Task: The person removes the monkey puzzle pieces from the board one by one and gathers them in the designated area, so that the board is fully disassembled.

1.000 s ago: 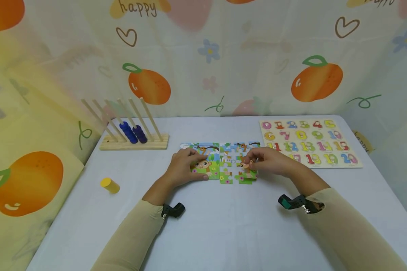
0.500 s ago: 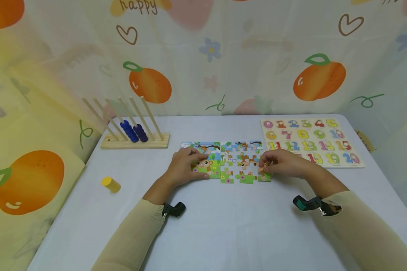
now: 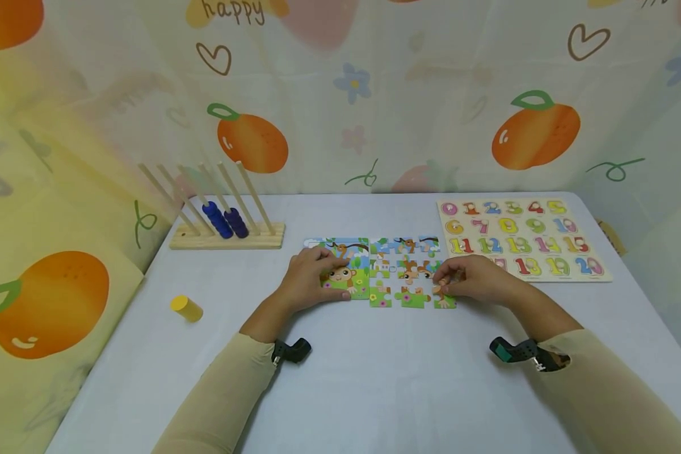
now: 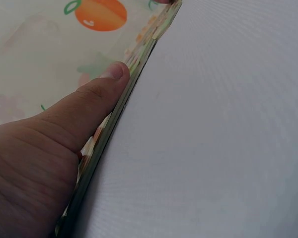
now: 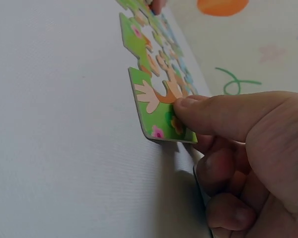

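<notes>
Thumb and fingers of my right hand (image 3: 479, 280) pinch a green corner jigsaw piece (image 5: 156, 111) with a monkey's hand and flowers on it. In the right wrist view the piece is tilted, one edge toward the camera. It is at the near right corner of several spaced jigsaw pieces (image 3: 413, 299) that show parts of a monkey picture. My left hand (image 3: 303, 284) rests on a monkey picture board (image 3: 360, 277) just left of these pieces, thumb along its near edge. The left wrist view shows that thumb (image 4: 97, 96) lying straight on the board; its other fingers are hidden there.
A number board (image 3: 536, 226) lies at the back right, close behind my right hand. At the back left stands a wooden peg rack (image 3: 227, 241) with blue beads. A yellow cylinder (image 3: 186, 308) is on the left of the white table (image 3: 374, 391).
My right hand has carried the corner piece rightward, from over the other pieces to their right end, then slightly nearer. My left hand stays on the board.
</notes>
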{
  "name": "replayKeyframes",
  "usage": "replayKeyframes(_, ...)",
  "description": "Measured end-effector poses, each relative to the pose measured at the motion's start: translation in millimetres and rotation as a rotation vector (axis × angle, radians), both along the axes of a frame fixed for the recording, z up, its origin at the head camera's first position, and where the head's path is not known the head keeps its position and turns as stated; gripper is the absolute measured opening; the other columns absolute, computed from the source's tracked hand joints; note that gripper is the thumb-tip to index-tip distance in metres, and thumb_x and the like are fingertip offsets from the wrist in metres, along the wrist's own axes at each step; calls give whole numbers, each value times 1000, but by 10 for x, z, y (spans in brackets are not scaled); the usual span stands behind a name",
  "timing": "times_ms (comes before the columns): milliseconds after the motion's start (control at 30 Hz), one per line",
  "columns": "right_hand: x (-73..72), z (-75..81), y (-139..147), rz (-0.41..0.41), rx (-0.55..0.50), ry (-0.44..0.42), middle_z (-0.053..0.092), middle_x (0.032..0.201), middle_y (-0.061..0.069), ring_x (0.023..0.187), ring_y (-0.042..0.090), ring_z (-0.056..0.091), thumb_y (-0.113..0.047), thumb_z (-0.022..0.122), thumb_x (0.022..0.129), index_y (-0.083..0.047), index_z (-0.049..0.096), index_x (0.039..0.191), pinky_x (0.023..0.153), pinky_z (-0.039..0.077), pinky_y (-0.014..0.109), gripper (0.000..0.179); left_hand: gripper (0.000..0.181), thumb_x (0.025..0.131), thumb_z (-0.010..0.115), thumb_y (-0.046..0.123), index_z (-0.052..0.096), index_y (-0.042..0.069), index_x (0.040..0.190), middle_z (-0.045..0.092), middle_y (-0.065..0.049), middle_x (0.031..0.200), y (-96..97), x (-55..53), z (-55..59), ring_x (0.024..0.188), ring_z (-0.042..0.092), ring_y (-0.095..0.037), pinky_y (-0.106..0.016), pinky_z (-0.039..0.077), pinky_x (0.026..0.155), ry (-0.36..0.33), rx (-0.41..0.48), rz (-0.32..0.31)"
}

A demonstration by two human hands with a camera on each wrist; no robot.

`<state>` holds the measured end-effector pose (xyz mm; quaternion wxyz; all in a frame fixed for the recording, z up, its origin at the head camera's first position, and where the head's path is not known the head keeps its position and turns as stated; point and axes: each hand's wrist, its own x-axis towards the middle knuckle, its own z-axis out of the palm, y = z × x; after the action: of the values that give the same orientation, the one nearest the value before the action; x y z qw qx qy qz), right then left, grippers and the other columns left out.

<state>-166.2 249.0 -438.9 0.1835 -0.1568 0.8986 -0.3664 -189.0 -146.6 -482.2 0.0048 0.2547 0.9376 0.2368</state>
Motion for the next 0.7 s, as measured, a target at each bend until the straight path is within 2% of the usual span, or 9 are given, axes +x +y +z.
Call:
replayKeyframes(133, 28, 2, -13, -12, 30, 51, 72, 94, -3, 78, 20, 52, -15, 83, 95, -15, 81, 109, 67, 43, 31, 15, 71, 80, 90, 60, 73, 27, 141, 59, 0, 127, 3, -5, -1, 116, 53, -22, -48, 37, 97, 13, 1, -4)
replayKeyframes(367, 74, -54, -9, -40, 68, 112, 71, 97, -5, 80, 19, 53, -18, 85, 94, -17, 83, 112, 68, 44, 32, 18, 72, 80, 91, 59, 72, 27, 141, 60, -1, 128, 12, -1, 28, 116, 53, -23, -47, 36, 97, -8, -4, -4)
replayKeyframes(567, 94, -132, 4, -50, 72, 164, 70, 93, -7, 77, 17, 53, -18, 85, 94, -16, 82, 113, 67, 43, 30, 19, 72, 80, 90, 59, 72, 27, 142, 59, 0, 128, -1, 12, 17, 116, 52, -22, -47, 36, 97, -10, -13, 0)
replayKeyframes(700, 117, -97, 21, -32, 50, 172, 72, 95, -7, 79, 17, 56, -17, 83, 96, -15, 81, 114, 69, 46, 30, 18, 73, 81, 90, 60, 71, 27, 143, 59, -1, 130, 0, 24, 24, 117, 52, -23, -48, 36, 98, -12, -14, 0)
